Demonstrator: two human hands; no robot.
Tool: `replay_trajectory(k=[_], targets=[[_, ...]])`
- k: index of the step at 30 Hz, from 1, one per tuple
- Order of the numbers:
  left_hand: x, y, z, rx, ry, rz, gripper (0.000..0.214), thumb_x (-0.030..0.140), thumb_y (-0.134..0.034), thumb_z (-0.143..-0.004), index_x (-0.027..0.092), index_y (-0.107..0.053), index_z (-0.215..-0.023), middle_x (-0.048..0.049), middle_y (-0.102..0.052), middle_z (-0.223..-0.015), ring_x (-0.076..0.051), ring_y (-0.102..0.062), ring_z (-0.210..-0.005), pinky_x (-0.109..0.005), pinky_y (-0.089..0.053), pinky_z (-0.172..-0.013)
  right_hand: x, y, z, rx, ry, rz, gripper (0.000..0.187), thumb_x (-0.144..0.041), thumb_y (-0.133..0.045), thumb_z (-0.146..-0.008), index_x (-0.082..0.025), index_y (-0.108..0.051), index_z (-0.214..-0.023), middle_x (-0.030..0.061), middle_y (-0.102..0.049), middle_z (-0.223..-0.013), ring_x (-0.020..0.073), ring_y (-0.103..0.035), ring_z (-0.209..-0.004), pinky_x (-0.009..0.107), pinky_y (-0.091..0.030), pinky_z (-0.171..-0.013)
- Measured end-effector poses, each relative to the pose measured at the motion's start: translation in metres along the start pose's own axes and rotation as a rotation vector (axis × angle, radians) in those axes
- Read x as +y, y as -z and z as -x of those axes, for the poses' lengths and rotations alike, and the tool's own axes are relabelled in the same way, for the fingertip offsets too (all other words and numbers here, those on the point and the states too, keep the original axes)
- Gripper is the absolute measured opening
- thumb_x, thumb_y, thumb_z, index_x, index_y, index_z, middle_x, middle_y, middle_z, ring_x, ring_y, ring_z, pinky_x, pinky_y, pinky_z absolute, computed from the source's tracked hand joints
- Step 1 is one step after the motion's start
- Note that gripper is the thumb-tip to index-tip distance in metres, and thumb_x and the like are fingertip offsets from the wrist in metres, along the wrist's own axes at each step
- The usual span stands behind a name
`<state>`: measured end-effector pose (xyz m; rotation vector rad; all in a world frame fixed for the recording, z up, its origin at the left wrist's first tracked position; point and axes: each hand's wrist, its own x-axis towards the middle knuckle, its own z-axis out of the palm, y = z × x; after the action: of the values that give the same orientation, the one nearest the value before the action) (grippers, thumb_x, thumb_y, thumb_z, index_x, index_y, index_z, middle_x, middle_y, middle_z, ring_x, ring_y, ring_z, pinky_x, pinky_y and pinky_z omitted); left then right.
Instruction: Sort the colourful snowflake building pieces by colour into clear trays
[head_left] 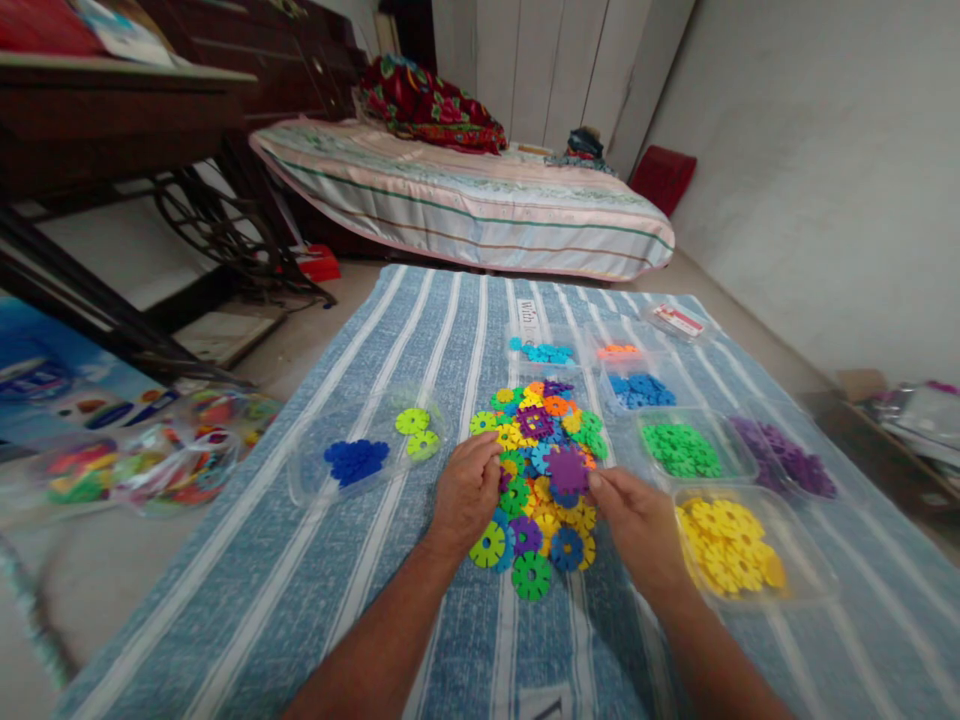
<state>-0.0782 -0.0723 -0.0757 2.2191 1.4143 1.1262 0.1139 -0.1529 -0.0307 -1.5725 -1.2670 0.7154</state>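
Note:
A mixed pile of notched plastic discs (531, 577), in green, yellow, blue, purple and orange, lies on the striped cloth. Over its right side, my right hand (639, 520) pinches a purple disc (568, 468) between thumb and fingers. My left hand (466, 492) rests at the pile's left edge with its fingers curled together; what they hold, if anything, is hidden. Left of the pile, a clear tray (301, 490) contains dark blue discs (355, 462) and a few lime green ones (412, 421).
To the right stand clear trays with yellow discs (724, 545), green discs (681, 450), purple discs (787, 458) and blue discs (641, 390). Farther back are light blue pieces (547, 353) and orange pieces (619, 351). Bags of colourful pieces (176, 465) lie at left. A bed (465, 205) stands behind.

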Motion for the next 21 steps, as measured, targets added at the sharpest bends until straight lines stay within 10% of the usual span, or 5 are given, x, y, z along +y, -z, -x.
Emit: replay_trajectory(k=[8, 15, 21], targets=[[-0.001, -0.001, 0.0, -0.001, 0.007, -0.016, 0.024, 0.019, -0.041, -0.086, 0.017, -0.065, -0.092, -0.0086, -0.068, -0.108, -0.02, -0.06, -0.106, -0.04, -0.049, -0.095, -0.003, 0.002, 0.0, -0.039, -0.48, -0.634, 0.036, -0.048, -0.074, -0.065, -0.015, -0.06, -0.06, -0.0014, -0.057, -0.054, 0.008, -0.045, -0.043, 0.02, -0.033, -0.04], [-0.005, 0.001, -0.003, -0.008, 0.002, -0.02, 0.027, 0.023, -0.04, -0.086, 0.016, -0.066, -0.093, -0.0105, -0.067, -0.11, -0.021, -0.06, -0.106, -0.04, -0.048, -0.096, -0.021, 0.046, -0.006, 0.115, -0.275, -0.507, 0.032, -0.045, -0.071, -0.07, -0.015, -0.062, -0.062, -0.0025, -0.055, -0.051, 0.0073, -0.044, -0.044, 0.02, -0.035, -0.042], [-0.008, 0.002, -0.005, -0.02, -0.003, -0.02, 0.027, 0.025, -0.041, -0.086, 0.019, -0.066, -0.092, -0.0078, -0.068, -0.11, -0.021, -0.061, -0.106, -0.04, -0.048, -0.097, -0.001, 0.127, -0.025, 0.589, -0.079, -0.032, 0.029, -0.043, -0.071, -0.066, -0.015, -0.068, -0.072, -0.0013, -0.058, -0.053, 0.0114, -0.049, -0.046, 0.025, -0.04, -0.046]])
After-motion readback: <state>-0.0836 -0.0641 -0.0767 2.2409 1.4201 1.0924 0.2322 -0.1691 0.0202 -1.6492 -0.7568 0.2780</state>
